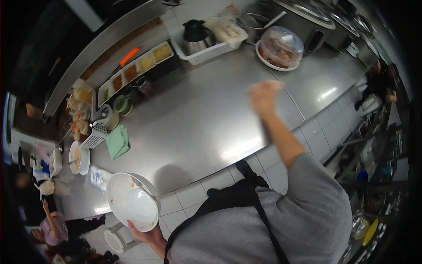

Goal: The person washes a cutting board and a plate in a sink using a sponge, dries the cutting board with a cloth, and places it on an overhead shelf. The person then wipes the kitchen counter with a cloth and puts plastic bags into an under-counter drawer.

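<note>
My left hand (147, 233) grips the rim of a white bowl (134, 202), thumb on the upper side. The bowl is tilted, and bits of orange food stick to its inside and rim. Behind it another white rim shows, perhaps a second dish. My right hand (265, 97) is stretched out above the steel counter (198, 114), smeared by motion, so its fingers cannot be made out. The closest thing to it is a white dish of food (281, 66) under a clear plastic dome lid (282, 42).
Along the counter's back stand a white basket (206, 55) with a black-topped jug (198, 37), and a row of seasoning containers (132, 72). A green cloth (118, 141) lies at the left. People are at the lower left and far right; a stool (115, 237) stands below.
</note>
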Tool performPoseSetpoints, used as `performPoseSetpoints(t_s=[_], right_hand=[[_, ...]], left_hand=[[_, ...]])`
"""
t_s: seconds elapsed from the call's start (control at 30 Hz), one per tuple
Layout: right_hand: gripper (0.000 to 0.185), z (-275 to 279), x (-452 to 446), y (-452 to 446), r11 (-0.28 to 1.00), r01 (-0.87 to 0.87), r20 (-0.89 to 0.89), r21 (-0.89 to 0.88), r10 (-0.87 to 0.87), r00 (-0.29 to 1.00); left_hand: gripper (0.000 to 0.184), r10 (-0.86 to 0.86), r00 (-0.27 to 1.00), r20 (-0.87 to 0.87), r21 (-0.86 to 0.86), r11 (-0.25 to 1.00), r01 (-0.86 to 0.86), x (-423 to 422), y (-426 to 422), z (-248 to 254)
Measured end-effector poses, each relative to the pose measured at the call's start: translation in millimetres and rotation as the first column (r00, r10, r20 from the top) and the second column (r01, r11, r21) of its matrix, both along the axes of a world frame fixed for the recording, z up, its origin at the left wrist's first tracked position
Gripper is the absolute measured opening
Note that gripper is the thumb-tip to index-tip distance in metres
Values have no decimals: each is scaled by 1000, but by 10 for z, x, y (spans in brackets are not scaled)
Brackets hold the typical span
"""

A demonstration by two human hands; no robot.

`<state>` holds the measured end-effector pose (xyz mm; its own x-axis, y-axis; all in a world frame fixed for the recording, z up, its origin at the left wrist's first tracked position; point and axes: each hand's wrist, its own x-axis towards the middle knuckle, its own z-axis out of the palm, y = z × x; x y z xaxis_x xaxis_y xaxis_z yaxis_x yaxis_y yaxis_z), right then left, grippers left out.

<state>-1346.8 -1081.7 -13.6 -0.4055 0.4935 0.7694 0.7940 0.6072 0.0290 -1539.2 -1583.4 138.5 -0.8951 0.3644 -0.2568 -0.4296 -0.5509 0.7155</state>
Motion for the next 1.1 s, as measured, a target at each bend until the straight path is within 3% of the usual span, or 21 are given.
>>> performPoseSetpoints(t_s=[0.03, 0.1, 0.13, 0.17, 0.23, 0.27, 0.33, 0.37, 0.4, 0.43, 0.47, 0.5, 0.53, 0.7, 0.73, 0.8, 0.83, 0.87, 0.93, 1.0, 1.1], right_hand=[[26, 340, -333, -483, 646, -489, -424, -586, 270, 864], [50, 122, -868, -1185, 622, -495, -179, -607, 500, 847], [39, 372, -950, -1656, 562, -623, -290, -544, 571, 768], [43, 662, -893, -1923, 349, -500, -59, -793, 772, 632], [49, 540, -634, -2102, 221, -724, -84, -654, 929, 359], [49, 504, -478, -1955, 231, -719, -86, -655, 923, 375], [53, 607, 23, -1413, 441, -417, 68, -795, 748, 661], [56, 136, 258, -1074, 560, -378, 14, -738, 572, 820], [56, 198, 671, -664, 292, -609, -498, -737, 374, 782], [55, 308, 1115, -217, 526, -248, -138, -814, 240, 961], [53, 826, 1527, 92, 372, 70, 90, -926, 36, 995], [52, 483, 2020, 456, 680, 160, 135, -716, -91, 987], [51, 477, 2302, 768, 690, 293, 122, -662, -287, 950], [54, 275, 2857, 2220, 613, 590, 173, -526, -602, 780], [54, 80, 2867, 2590, 610, 591, 176, -528, -602, 779], [54, -286, 2873, 3220, 734, 612, 441, -295, -464, 768], [54, -190, 2842, 3272, 734, 611, 440, -297, -462, 770], [53, 86, 2704, 3216, 739, 510, 340, -441, -388, 857], [53, 257, 2818, 3196, 711, 401, 238, -578, -323, 916], [52, 277, 3202, 3154, 635, 481, 226, -605, -442, 868], [56, 69, 3976, 2920, 478, 711, 176, -517, -753, 634]], left_hand=[[61, 25, 1000, -14, -31, 999, -25, 0, 116, 64], [61, 1, 1000, 4, -36, 999, -1, -26, 292, 135], [62, -5, 1000, 18, -32, 999, 6, -36, 386, 168], [62, -31, 999, 12, -44, 999, 32, -32, 489, 214], [61, -39, 999, 25, -66, 997, 41, -66, 673, 247], [61, -26, 999, 33, -93, 995, 29, -66, 760, 255], [60, 7, 999, 40, -125, 992, -2, -16, 994, 302], [60, -12, 999, 42, -118, 993, 17, 10, 1105, 322], [60, -30, 999, 41, -110, 993, 34, 28, 1223, 339], [60, -34, 999, 39, -111, 993, 38, 60, 1350, 378], [60, -54, 996, 75, -68, 996, 59, 69, 1431, 364], [60, -74, 991, 111, -27, 997, 77, 97, 1523, 355], [60, -74, 992, 106, -23, 997, 77, 149, 1634, 363], [57, -201, 972, 125, 10, 980, 201, 406, 2191, 400], [57, -201, 971, 126, 7, 979, 202, 464, 2300, 413], [57, -141, 982, 127, -62, 987, 149, 561, 2493, 415], [56, -239, 969, 67, -75, 967, 244, 523, 2481, 347], [56, -239, 969, 63, -79, 967, 244, 579, 2597, 354], [54, -100, 987, 128, -151, 981, 119, 706, 2827, 463], [51, -116, 982, 146, -169, 976, 140, 748, 2945, 501], [52, -130, 983, 129, -177, 972, 151, 790, 3040, 578]])
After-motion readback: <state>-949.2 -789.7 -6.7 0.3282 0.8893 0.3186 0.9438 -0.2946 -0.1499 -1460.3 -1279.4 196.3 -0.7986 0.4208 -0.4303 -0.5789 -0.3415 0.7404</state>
